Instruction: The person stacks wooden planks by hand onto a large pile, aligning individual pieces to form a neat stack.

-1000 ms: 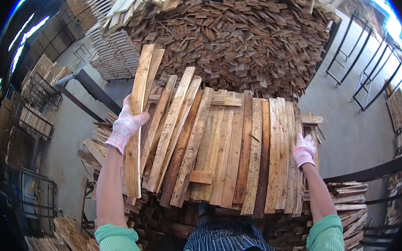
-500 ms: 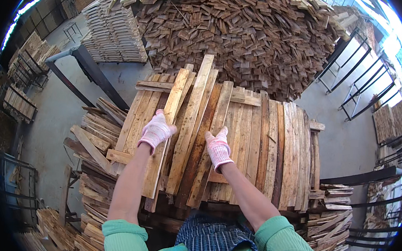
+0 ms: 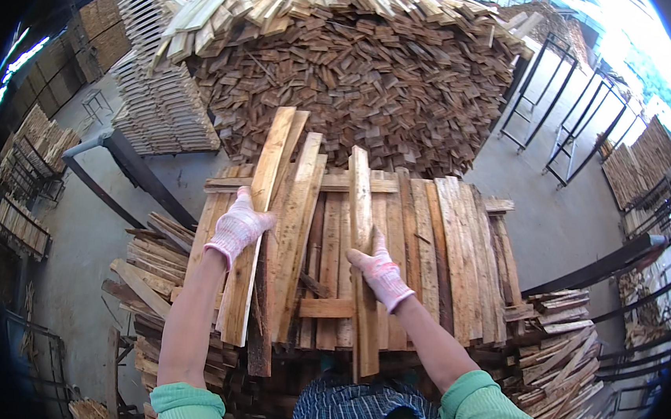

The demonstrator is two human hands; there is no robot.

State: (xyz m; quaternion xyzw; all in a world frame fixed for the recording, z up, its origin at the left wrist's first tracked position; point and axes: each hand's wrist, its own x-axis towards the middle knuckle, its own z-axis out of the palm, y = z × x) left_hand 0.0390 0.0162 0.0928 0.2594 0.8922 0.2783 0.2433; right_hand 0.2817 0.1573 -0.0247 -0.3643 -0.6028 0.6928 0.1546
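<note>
My left hand [image 3: 239, 227], in a pink-and-white knit glove, is closed round the edge of a long, narrow wooden board [image 3: 272, 157], with the thumb on its right side. Another board lies close against that one, partly hidden. My right hand [image 3: 383, 271], gloved alike, grips a second wooden board [image 3: 360, 200] that stands lifted and tilted above the layer. Between the hands, several loose boards [image 3: 300, 215] lean together over the row. Below them, boards [image 3: 458, 258] lie side by side across crosspieces [image 3: 326, 309].
A large heap of short wood pieces [image 3: 352, 93] rises beyond the stack. Rough offcuts [image 3: 150, 262] lie piled at the left, and more slats [image 3: 560, 353] at the right. Dark metal bars [image 3: 145, 175] flank the stack. Wheeled metal frames [image 3: 538, 91] stand farther right.
My right hand has lifted a board and holds it apart from the left group, baring the crosspiece and lower boards between. The left hand still grips its board. The view has shifted.
</note>
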